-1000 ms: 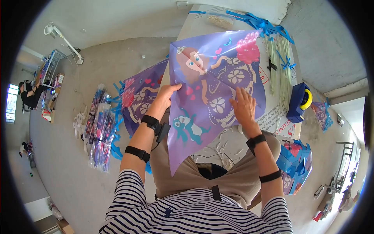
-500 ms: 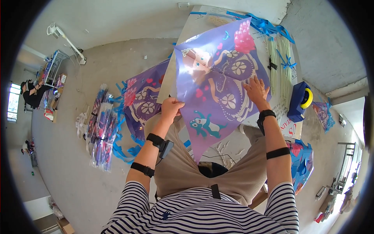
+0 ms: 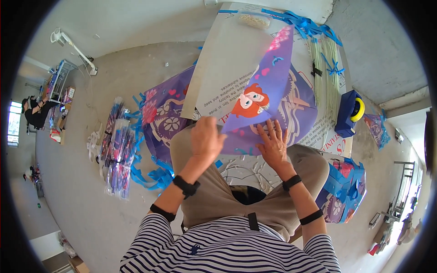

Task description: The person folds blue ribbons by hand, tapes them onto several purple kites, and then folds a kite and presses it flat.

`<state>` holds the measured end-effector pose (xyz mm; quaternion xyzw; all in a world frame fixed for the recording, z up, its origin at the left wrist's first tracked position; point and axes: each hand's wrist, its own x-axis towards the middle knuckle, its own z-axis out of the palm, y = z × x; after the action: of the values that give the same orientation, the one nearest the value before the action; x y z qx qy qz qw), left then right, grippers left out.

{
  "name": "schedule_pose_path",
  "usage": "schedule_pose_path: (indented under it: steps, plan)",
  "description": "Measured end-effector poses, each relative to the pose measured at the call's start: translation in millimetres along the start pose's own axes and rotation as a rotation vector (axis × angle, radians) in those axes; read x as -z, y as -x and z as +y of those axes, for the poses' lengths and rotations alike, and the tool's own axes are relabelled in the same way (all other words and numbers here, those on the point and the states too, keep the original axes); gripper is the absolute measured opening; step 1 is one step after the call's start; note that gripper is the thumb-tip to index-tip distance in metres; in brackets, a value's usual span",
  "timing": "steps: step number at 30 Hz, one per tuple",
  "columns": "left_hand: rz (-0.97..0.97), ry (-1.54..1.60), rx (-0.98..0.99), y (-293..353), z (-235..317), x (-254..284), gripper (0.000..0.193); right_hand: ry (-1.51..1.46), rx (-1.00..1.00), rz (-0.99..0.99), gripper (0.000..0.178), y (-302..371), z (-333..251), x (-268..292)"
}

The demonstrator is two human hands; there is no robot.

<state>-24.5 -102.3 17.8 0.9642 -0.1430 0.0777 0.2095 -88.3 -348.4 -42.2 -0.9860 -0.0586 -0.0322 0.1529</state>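
Note:
A purple printed kite sheet [image 3: 296, 113] lies across the board before me, with part of it lifted and folded over so that a red-haired cartoon figure shows. My left hand [image 3: 207, 141], somewhat blurred, is closed at the fold's near left corner and seems to pinch it. Flat on the sheet's near edge, my right hand [image 3: 274, 145] has its fingers spread and presses it down.
Under the sheet is a large printed board [image 3: 218, 59]. Pale thin rods [image 3: 334, 73], blue ribbons [image 3: 305, 25] and a blue tape dispenser [image 3: 347, 113] are on its right side. Wrapped bundles [image 3: 119, 157] and another purple sheet [image 3: 166, 113] lie left on the floor.
The sheet, spread out half a second ago, is now folded over, baring the board's left part. My left hand has moved nearer and slightly right; my right hand slid left and toward me.

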Motion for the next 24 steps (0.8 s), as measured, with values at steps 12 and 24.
schedule_pose_path:
  steps: [12,24]
  plan:
    - [0.147,0.862,0.519,-70.8,-26.0,-63.2,0.018,0.027,-0.021,-0.028,0.06,13.1,2.3,12.4]
    - [0.002,-0.115,0.274,-71.6,-25.4,-20.5,0.029,-0.029,0.07,0.106,0.051,0.1,13.8,23.2]
